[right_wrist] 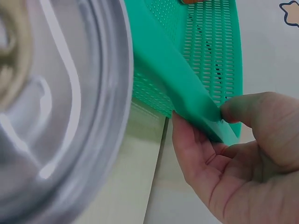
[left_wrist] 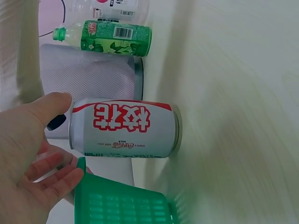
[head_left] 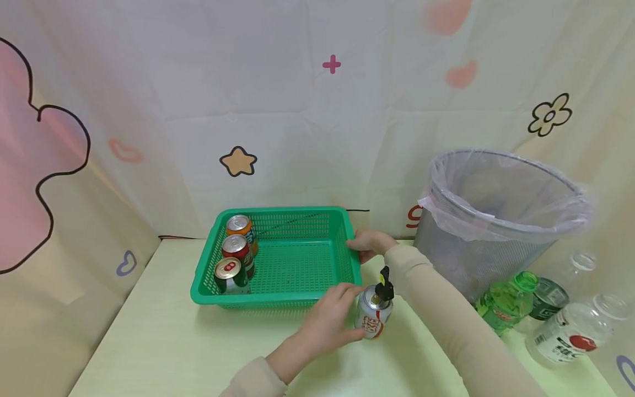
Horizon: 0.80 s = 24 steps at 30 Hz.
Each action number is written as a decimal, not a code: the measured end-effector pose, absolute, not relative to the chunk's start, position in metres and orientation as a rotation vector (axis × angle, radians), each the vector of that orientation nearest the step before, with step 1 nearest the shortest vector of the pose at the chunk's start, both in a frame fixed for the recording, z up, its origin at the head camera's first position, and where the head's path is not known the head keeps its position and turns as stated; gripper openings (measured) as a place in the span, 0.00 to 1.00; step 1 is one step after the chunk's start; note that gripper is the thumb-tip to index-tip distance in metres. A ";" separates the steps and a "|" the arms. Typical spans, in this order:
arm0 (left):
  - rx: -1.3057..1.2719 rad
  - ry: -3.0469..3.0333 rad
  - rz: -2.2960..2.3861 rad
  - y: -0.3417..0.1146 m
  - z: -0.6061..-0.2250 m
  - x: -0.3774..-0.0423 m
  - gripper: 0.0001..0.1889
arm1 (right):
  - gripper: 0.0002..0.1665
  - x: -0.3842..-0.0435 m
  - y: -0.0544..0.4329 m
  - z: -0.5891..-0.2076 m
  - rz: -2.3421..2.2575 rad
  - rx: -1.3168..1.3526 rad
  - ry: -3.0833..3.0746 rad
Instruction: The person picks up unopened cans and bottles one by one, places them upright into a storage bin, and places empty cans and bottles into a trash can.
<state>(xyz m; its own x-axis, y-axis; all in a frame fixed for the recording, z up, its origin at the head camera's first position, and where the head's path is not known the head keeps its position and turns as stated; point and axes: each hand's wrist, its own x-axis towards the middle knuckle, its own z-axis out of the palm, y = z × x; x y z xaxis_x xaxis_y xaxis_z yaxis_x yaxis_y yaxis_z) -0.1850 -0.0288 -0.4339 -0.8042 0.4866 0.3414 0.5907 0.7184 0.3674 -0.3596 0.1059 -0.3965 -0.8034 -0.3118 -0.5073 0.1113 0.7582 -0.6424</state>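
Note:
A green plastic basket [head_left: 278,299] stands on the table with three drink cans upright along its left side. At its right end my right hand [head_left: 369,244] pinches the rim between thumb and fingers, as the right wrist view also shows. A white can with red lettering [left_wrist: 126,128] stands upright just outside the basket's near right corner. Beside it is my left hand [head_left: 329,317], fingers and thumb spread toward the can. The left thumb is right at the can's top edge in the left wrist view, while the other fingers reach the basket rim.
A mesh bin [head_left: 466,242] with a clear liner stands at the right. Near it are a green bottle [head_left: 506,309], a clear bottle with a dark label [head_left: 548,298] and a clear bottle with a white label [head_left: 565,336]. A curtain [head_left: 297,110] hangs behind the table.

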 end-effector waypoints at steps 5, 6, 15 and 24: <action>-0.843 -2.714 -0.684 -0.020 -0.434 -0.187 0.38 | 0.16 -0.363 0.108 -0.397 -0.880 -0.183 2.332; -0.835 -2.724 -0.684 -0.019 -0.434 -0.188 0.39 | 0.15 -0.364 0.108 -0.397 -0.877 -0.189 2.325; -0.813 -2.741 -0.603 -0.009 -0.432 -0.194 0.39 | 0.14 -0.368 0.112 -0.398 -0.863 -0.213 2.281; -0.826 -2.747 -0.540 0.001 -0.434 -0.198 0.39 | 0.16 -0.370 0.113 -0.398 -0.844 -0.218 2.284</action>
<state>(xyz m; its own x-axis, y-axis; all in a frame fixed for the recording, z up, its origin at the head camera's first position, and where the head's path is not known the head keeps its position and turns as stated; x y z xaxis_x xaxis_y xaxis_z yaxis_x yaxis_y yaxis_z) -0.1980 0.0006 -0.4340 -0.8172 0.4851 0.3113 0.5669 0.7743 0.2813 -0.3702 0.1127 -0.3980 -0.7529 -0.3689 -0.5451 0.0744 0.7751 -0.6274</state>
